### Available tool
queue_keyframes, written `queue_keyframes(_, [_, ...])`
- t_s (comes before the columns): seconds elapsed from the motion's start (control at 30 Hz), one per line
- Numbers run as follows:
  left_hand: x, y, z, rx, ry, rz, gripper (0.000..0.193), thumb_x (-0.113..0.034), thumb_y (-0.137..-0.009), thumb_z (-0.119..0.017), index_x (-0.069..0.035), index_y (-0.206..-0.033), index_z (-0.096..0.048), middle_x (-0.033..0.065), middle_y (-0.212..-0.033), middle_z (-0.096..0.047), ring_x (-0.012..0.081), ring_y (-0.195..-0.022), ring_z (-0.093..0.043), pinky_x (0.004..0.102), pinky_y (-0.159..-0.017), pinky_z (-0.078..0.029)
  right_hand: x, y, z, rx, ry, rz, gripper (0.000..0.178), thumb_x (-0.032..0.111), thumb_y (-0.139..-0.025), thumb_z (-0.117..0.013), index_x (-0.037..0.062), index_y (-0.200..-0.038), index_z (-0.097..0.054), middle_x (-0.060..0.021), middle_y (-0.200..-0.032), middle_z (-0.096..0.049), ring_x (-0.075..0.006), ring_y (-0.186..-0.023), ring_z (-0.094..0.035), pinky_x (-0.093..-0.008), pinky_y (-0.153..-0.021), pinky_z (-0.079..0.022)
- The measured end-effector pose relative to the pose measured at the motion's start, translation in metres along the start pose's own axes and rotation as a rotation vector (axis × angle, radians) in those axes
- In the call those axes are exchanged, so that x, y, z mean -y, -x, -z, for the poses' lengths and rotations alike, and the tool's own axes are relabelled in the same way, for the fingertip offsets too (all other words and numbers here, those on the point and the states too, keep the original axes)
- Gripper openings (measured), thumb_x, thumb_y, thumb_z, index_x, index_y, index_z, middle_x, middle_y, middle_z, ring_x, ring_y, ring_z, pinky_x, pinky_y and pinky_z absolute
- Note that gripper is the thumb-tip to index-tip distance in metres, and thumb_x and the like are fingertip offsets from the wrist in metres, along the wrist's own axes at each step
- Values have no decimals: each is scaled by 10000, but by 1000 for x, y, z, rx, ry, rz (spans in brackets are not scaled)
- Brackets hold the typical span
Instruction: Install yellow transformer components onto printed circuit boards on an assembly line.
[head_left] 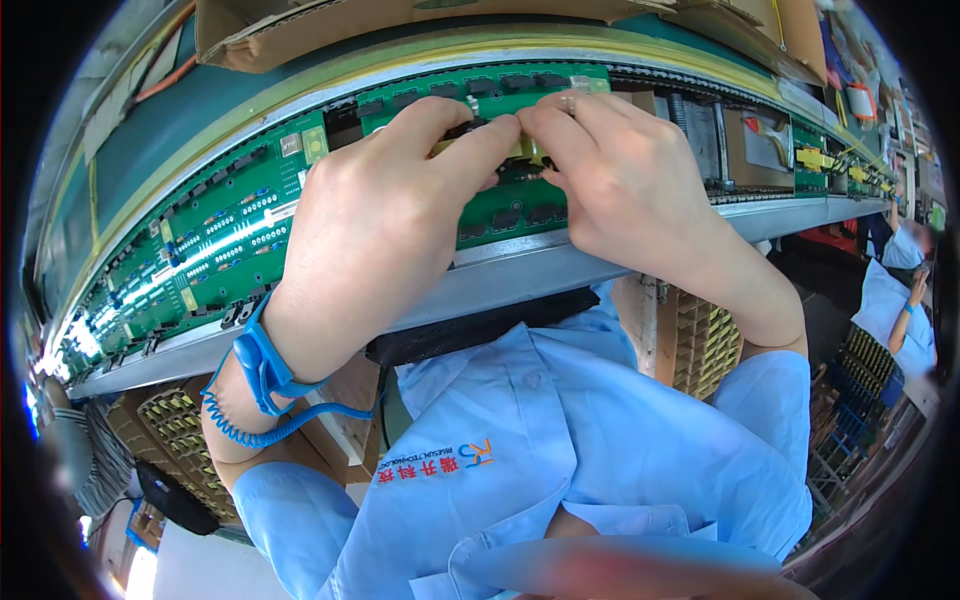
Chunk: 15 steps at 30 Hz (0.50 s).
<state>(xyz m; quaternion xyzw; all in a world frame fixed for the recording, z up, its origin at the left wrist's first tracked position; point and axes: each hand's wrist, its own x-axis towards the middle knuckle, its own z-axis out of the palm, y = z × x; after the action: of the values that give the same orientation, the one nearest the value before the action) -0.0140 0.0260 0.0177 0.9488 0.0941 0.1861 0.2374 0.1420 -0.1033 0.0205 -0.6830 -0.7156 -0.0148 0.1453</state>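
Observation:
Both hands are closed over a green circuit board (485,228) lying on the conveyor rails. My left hand (400,190) comes in from the left, its thumb and fingers bent around a yellow electronic component (531,150) on the board. From the other side, my right hand (625,165) curls its fingers onto the same part, and the fingertips of the two hands meet above it. Fingers cover most of the component, so its full shape is hidden. Black connectors (515,82) line the board's far edge. A blue wrist strap (262,365) with a coiled cord is around my left wrist.
More green boards stand along the line, one at left (200,230) and one with yellow parts (815,158) at right. A metal rail (520,262) runs along the near edge. Below are trays of yellow parts (705,340). Cardboard boxes (290,35) sit beyond. Other people work at both sides.

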Motion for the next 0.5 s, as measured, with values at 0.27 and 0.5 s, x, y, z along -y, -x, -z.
queue_keyframes(0.27, [-4,6,-12,-25,-128,-67,412,-29,-724,-630,-118,-1126,-661,97,-944,-622,254,-696,-657,350,-548,-541,-4,7,-12,-72,-11,4,198,1,-640,-633,-1,-828,-571,-118,-763,-588,-259,-726,-634,-349,-573,-529])
queue_keyframes(0.5, [-6,4,-11,-21,-78,2,389,-27,-733,-642,-126,-1108,-678,85,-931,-618,252,-663,-654,346,-532,-537,-7,9,-7,-108,-47,24,263,4,-630,-645,13,-883,-575,-94,-772,-569,-238,-713,-625,-326,-544,-524])
